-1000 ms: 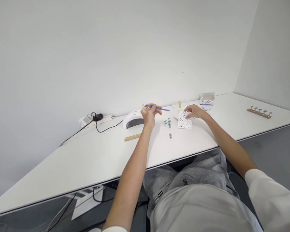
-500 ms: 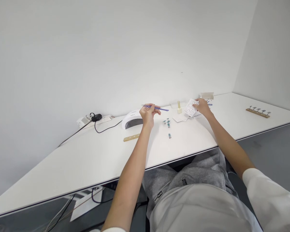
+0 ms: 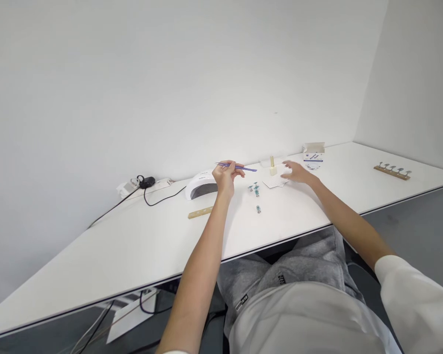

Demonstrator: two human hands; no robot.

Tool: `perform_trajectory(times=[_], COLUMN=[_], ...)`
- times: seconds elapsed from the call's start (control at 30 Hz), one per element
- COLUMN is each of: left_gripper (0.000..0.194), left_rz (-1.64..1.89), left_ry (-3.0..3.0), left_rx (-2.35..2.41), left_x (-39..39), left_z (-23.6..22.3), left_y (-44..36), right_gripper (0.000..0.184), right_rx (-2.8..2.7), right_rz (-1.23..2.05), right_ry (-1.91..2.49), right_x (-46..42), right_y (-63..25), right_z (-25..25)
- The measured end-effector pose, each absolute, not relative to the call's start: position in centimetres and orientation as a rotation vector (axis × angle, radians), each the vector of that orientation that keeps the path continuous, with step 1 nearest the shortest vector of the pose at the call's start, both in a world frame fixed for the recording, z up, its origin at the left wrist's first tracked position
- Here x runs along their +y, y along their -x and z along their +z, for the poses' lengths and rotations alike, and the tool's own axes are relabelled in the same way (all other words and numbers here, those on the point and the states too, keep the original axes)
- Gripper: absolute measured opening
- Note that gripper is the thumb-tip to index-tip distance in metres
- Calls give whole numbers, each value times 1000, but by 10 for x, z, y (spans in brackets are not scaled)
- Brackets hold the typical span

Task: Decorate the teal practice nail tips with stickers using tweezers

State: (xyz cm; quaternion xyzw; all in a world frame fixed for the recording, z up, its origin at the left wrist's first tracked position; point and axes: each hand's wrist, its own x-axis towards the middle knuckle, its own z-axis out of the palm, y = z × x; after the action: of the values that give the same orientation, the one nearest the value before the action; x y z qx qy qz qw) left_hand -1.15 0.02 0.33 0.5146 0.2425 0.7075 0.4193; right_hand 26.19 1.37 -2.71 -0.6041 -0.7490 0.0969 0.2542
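Note:
My left hand (image 3: 227, 174) is closed around slim purple tweezers (image 3: 243, 168), held level above the table with the pointed end to the left. My right hand (image 3: 297, 173) has its fingers apart over white sheets (image 3: 275, 181), beside a pale nail polish bottle (image 3: 273, 170) with a gold cap. Nothing shows in its fingers. Below and between the hands are several teal nail tips on small stands (image 3: 256, 190); a single teal nail tip (image 3: 258, 209) sits nearer the table's front edge.
Left of my left hand stands a white nail lamp (image 3: 199, 183), with a wooden strip (image 3: 200, 213) in front. A cable leads to a power strip (image 3: 162, 184). At the back right is a small box (image 3: 313, 153). Far right, a wooden holder (image 3: 391, 172) carries several nail stands.
My right hand has let go of the dotted white sheet and moved left toward the bottle, its fingers opening. My left hand still holds the tweezers, almost unmoved.

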Motion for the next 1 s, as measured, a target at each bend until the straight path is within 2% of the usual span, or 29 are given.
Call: perform_trajectory(times=[0.07,0.23,0.33,0.47,0.53,0.63,0.73,0.87,1.0], left_gripper=[26,25,25,26,25,24,23,24,24], left_rz=[1771,1773,1772,1770,1769,1769,1773,1777,1772], left_ry=[-1290,-1286,-1286,-1284,-1283,-1279,-1273,-1267,-1274], left_rx=[604,607,611,625,623,615,613,618,614], left_x=[0,1,0,1,1,2,1,2,1], left_z=[3,3,3,3,2,2,2,2,3], left_y=[12,12,12,13,13,14,14,14,13], right_gripper=[67,41,34,52,53,36,20,27,38], right_rx=[-2237,-2292,-2270,-2298,-2327,-2406,-2384,-2094,-1782], right_rz=[396,407,407,403,310,76,-26,-68,-112], right_ry=[1570,1543,1499,1629,1655,1609,1638,1719,1616], right_x=[9,3,0,-4,-4,-4,-3,-1,8], right_y=[-245,-223,-229,-235,-230,-218,-212,-229,-258], right_z=[-31,-34,-32,-29,-29,-29,-25,-15,-7])
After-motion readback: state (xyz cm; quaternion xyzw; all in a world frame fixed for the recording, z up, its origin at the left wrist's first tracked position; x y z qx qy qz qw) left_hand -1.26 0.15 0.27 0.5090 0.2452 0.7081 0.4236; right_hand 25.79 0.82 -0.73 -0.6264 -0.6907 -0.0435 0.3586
